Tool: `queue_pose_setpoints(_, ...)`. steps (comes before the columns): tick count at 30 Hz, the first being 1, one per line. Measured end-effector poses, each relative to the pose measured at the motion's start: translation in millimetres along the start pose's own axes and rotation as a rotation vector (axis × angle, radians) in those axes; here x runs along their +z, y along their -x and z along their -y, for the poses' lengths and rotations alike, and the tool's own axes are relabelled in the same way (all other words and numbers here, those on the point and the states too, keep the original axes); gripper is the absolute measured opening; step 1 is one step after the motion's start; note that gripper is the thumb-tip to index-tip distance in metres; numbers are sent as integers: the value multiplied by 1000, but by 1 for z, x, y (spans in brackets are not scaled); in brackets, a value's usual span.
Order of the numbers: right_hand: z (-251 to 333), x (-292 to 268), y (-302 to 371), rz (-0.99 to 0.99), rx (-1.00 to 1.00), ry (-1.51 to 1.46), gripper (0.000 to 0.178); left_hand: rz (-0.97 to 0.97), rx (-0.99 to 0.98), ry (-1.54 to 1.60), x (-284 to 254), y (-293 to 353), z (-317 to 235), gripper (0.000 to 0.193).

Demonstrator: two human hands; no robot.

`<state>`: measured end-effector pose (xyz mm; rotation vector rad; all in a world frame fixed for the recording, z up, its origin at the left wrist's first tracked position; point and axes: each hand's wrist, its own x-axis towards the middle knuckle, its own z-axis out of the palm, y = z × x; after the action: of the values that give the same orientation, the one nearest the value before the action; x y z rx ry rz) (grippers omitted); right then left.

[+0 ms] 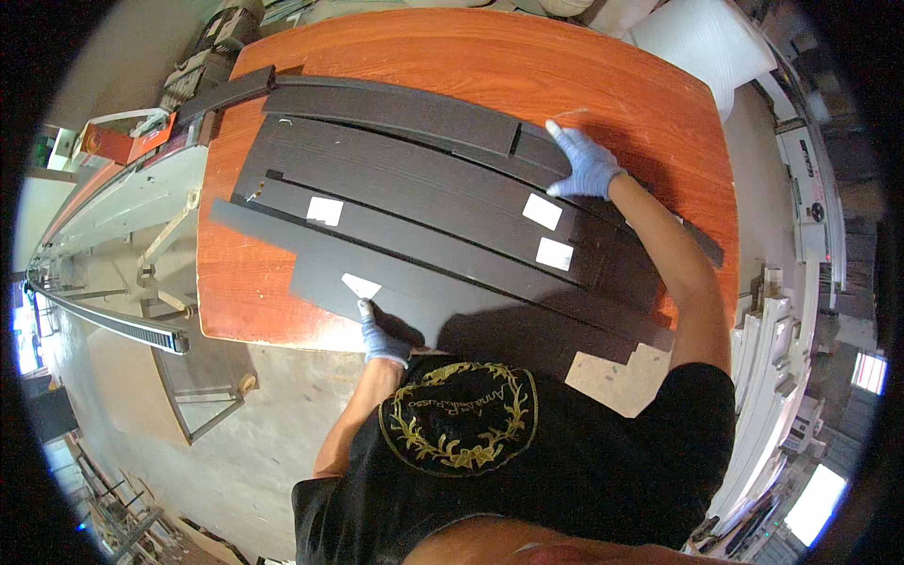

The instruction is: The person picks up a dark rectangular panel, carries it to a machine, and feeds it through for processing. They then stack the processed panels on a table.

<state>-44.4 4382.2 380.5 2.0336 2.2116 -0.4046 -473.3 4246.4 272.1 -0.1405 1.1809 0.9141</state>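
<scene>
Several dark brown wood-grain panels [395, 174] lie side by side on an orange-brown table [650, 71], some bearing white labels. My left hand [384, 339], in a blue-grey glove, is closed on the near edge of the closest dark panel [330, 273]. Its thumb rests on top, at the tip of a white label [359, 285], and the other fingers are largely hidden. Farther off to the right, my right hand [586, 165], in a similar glove, spreads over the far strips. Its thumb and fingers are wide apart, near a short dark strip [537, 149].
A dark strip [226, 95] sticks out past the table's far left corner. White foam wrap [702, 42] stands in a roll at the far right. Left of the table are a long metal machine rail [108, 315] and an orange box [104, 143]. Pale stacked profiles [767, 348] line the right.
</scene>
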Motion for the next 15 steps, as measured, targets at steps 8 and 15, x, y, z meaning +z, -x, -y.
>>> queue_pose_setpoints(8, -22, 11, -3, -32, -10, 60, 103, -127, -12, 19, 5, 0, -1, 90)
queue_pose_setpoints(15, -4, -7, -3, 124, 42, 86, 112, -252, -11, 61, 29, 8, -4, 83)
